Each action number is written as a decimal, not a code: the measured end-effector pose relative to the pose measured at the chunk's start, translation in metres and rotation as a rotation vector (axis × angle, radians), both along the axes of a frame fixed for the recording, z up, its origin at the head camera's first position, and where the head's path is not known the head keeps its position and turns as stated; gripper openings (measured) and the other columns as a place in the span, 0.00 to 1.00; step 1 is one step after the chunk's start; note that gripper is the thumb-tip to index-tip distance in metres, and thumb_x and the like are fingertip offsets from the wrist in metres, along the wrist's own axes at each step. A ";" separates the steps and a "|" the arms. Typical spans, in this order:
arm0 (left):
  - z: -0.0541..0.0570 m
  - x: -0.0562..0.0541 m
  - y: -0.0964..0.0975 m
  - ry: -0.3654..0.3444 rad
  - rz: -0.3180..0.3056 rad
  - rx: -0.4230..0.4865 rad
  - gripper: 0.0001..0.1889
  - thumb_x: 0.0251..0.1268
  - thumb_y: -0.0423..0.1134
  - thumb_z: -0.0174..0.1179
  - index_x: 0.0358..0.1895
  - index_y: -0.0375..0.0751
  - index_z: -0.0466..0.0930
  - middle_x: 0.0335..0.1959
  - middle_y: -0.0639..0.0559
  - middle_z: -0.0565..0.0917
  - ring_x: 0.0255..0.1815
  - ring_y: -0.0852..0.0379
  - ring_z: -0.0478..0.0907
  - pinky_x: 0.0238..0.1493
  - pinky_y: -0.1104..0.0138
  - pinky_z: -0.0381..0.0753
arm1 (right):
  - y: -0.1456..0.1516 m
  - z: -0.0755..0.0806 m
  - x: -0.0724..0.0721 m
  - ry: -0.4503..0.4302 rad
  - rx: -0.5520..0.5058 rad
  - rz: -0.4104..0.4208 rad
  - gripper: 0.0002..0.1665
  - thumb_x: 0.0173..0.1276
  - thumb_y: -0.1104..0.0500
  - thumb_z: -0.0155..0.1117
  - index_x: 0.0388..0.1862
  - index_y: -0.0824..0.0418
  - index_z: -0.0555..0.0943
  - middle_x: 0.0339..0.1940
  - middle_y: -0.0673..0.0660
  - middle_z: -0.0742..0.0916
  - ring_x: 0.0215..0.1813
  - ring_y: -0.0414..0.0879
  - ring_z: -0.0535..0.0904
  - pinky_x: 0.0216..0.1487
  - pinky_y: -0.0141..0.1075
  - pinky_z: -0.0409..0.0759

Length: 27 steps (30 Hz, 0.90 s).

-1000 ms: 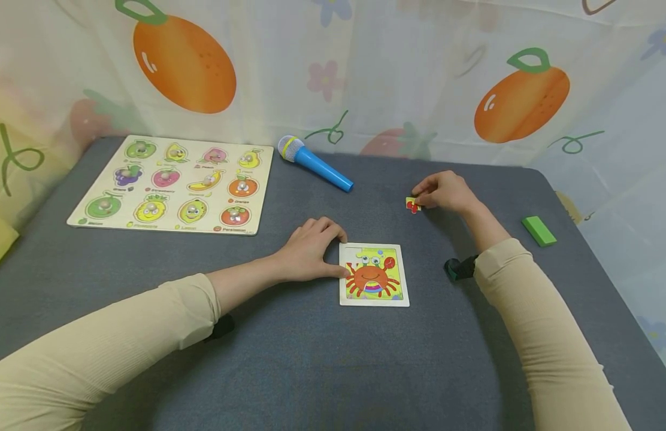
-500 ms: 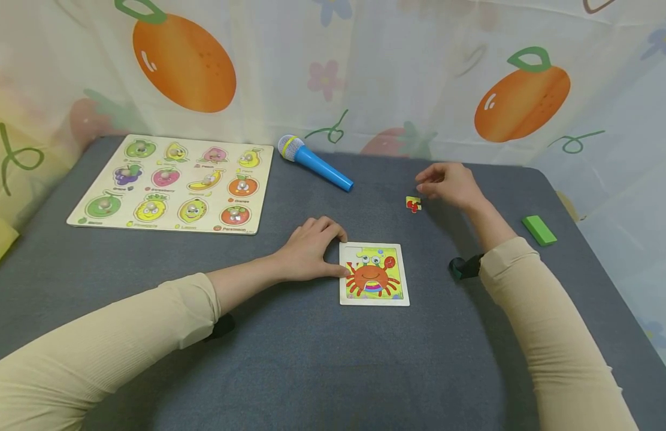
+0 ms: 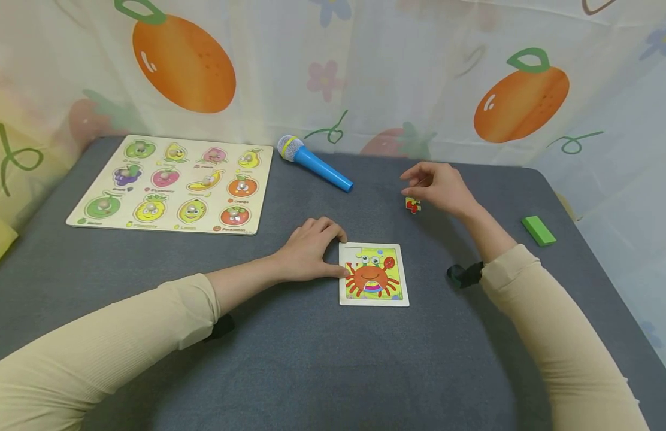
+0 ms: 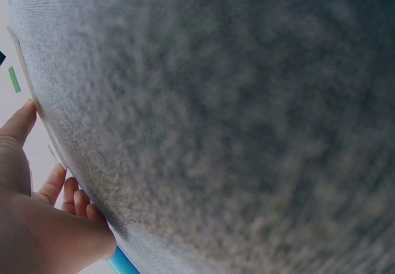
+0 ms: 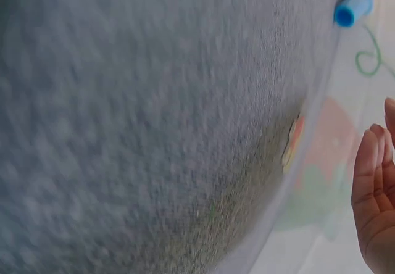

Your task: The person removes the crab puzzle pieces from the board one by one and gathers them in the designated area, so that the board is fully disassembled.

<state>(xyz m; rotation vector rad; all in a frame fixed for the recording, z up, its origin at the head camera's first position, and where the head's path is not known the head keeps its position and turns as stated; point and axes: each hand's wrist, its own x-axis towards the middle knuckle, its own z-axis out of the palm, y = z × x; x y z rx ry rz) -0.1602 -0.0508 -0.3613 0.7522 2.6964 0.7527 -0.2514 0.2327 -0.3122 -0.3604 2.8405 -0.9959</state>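
Right hand (image 3: pixel 439 188), fingers loosely bent and apparently holding nothing, hovers over the loose piece (image 3: pixel 413 207) towards the desk's (image 3: pixel 365 371) far edge. Picking it up seems the step in hand, calling for thumb and fingertip on its sides. Left hand (image 3: pixel 309 251), thumb and forefinger spread, touches the crab puzzle's (image 3: pixel 372 279) far left corner and left edge. Right thumb hides the piece's top; the right wrist view crops that hand.

Right hand (image 3: pixel 441 187) aloft (left hand (image 3: pixel 309 251) low)

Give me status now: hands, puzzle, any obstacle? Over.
Left hand touching incomplete crab puzzle. Right hand near loose piece, holding nothing. No obstacle between piece and puzzle.
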 end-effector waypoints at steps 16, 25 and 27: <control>0.000 0.000 0.000 0.003 -0.001 -0.001 0.30 0.54 0.57 0.71 0.57 0.48 0.74 0.63 0.47 0.72 0.59 0.48 0.67 0.59 0.52 0.68 | -0.020 -0.004 0.024 -0.058 -0.016 0.157 0.15 0.63 0.59 0.71 0.49 0.60 0.84 0.34 0.54 0.82 0.34 0.46 0.76 0.35 0.34 0.73; 0.000 0.000 -0.001 0.005 -0.006 -0.001 0.30 0.54 0.57 0.71 0.57 0.48 0.74 0.62 0.47 0.72 0.58 0.48 0.67 0.58 0.52 0.68 | -0.024 -0.008 0.032 -0.202 -0.011 0.313 0.17 0.65 0.56 0.70 0.51 0.59 0.83 0.35 0.56 0.84 0.34 0.43 0.77 0.36 0.33 0.74; 0.000 0.000 -0.001 0.007 -0.007 0.000 0.30 0.54 0.57 0.71 0.57 0.48 0.74 0.62 0.47 0.72 0.58 0.48 0.67 0.58 0.52 0.68 | -0.027 -0.008 0.034 -0.232 -0.009 0.348 0.16 0.65 0.57 0.70 0.51 0.59 0.83 0.33 0.55 0.84 0.32 0.42 0.76 0.35 0.33 0.73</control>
